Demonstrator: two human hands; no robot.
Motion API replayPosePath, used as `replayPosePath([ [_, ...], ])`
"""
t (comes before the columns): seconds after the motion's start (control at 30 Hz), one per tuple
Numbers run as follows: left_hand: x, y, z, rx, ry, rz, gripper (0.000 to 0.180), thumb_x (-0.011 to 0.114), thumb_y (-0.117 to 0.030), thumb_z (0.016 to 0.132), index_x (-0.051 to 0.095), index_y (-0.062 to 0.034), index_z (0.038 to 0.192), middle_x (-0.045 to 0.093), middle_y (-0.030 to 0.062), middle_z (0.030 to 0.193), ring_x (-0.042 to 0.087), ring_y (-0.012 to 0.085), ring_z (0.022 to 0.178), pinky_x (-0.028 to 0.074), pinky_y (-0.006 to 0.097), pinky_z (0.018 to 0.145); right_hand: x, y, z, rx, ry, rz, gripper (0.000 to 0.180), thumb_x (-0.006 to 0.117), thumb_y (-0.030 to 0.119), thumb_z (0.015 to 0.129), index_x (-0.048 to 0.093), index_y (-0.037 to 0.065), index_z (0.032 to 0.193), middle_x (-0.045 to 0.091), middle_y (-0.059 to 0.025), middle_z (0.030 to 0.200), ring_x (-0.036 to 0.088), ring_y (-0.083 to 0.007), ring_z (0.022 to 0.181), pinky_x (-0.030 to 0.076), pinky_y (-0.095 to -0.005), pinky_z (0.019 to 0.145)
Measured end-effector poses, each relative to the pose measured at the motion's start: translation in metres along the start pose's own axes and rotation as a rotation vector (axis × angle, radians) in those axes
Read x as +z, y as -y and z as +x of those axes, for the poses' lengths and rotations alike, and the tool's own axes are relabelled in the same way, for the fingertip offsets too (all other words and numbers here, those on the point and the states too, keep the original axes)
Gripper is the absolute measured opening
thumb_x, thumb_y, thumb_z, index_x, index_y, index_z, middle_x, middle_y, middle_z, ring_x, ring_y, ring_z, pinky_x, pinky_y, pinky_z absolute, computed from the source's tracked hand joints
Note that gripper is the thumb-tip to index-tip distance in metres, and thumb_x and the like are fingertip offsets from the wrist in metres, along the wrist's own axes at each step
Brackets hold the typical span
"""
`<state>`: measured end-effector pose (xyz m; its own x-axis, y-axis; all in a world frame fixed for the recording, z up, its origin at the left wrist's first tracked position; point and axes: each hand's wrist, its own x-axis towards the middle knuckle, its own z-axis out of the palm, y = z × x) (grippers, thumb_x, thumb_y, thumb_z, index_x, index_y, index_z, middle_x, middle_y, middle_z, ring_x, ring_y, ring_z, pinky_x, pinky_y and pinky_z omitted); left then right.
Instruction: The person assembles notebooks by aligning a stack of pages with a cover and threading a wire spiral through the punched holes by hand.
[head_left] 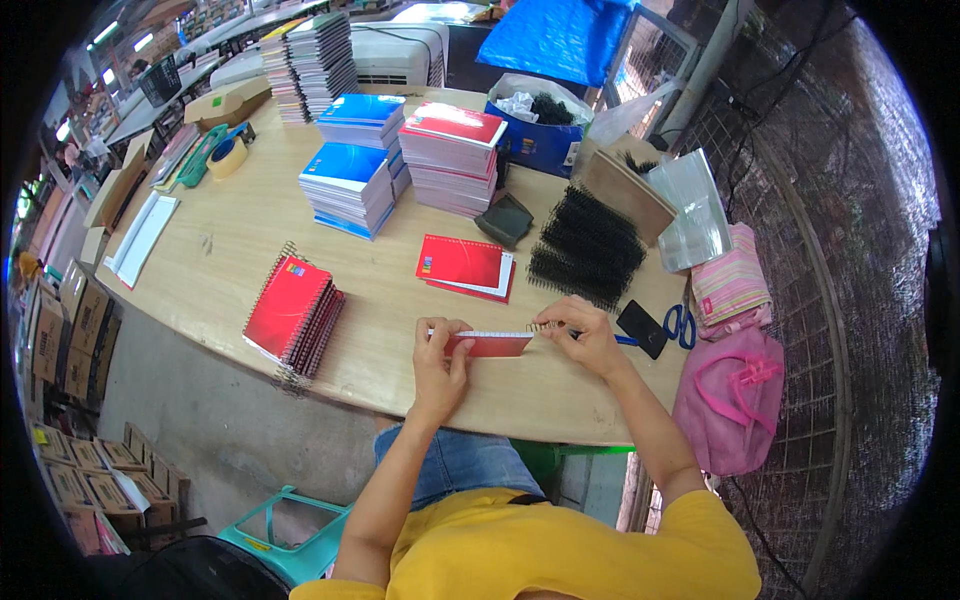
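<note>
My left hand [440, 365] grips a small red notebook [503, 347] by its left end, holding it on edge just above the table. At its right end, my right hand [592, 338] pinches a dark spiral binding coil [543, 326] against the top edge; how far the coil is threaded is too small to tell. Beyond my hands lie a few loose red notebooks [462, 262]. A pile of black spiral coils [585, 245] rests past my right hand. To the left stands a stack of red spiral-bound notebooks [290, 310].
Farther back rise stacks of blue notebooks [345, 180] and red notebooks [450, 150]. A blue box [540, 145] sits behind them. On the right are blue-handled scissors [680, 325], a black flat item [642, 330] and a pink bag [730, 400]. Tape [228, 158] lies far left.
</note>
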<state>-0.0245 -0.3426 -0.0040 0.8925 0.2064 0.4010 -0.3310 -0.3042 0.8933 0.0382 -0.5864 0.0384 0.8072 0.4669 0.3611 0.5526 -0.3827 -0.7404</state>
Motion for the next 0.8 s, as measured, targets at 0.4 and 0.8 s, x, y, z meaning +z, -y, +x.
replayPosePath([
  [0.4,0.003,0.005,0.0,-0.024,-0.094,0.025,0.015,0.067,0.002,0.088,0.065,-0.0025,0.102,0.051,0.0106,0.102,0.06,0.0229,0.087,0.052,0.032,0.074,-0.003,-0.001,0.016,-0.073,0.169,-0.043,0.019,0.076,0.009,0.083,0.072,0.004,0.1,0.071,-0.0094,0.091,0.067,-0.0242,0.085,0.052,-0.0351,0.075],
  [0.8,0.004,0.003,0.0,0.017,-0.096,0.035,0.014,0.068,0.002,0.088,0.064,-0.0027,0.1,0.05,0.0113,0.102,0.058,0.0232,0.087,0.051,0.033,0.074,0.005,0.009,0.031,-0.122,0.216,-0.205,0.025,0.073,0.017,0.086,0.069,0.005,0.107,0.065,-0.0116,0.093,0.066,-0.0293,0.083,0.052,-0.0375,0.069],
])
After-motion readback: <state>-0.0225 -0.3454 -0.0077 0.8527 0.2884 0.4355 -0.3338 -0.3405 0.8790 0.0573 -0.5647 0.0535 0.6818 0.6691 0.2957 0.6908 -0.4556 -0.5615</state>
